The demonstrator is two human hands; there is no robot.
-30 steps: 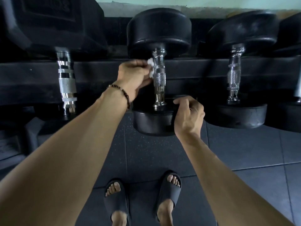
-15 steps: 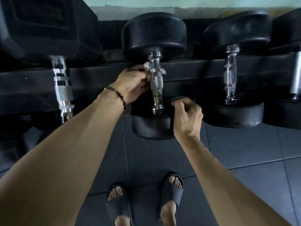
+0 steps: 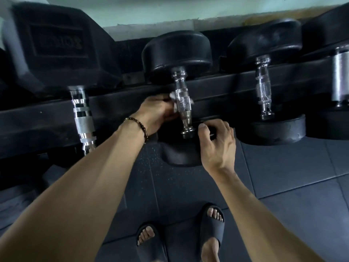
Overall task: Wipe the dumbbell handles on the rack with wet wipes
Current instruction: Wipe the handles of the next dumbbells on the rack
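White wet wipe (image 3: 172,95) pinched in left hand (image 3: 157,112) against chrome handle (image 3: 182,103); right hand (image 3: 217,142) grips the dumbbell's near head (image 3: 181,154).

Open gaps flank the handle (image 3: 182,103) between neighbouring dumbbells (image 3: 264,82).

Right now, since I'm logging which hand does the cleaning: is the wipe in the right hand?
No, the left hand holds the white wipe against the handle; the right hand holds no wipe.
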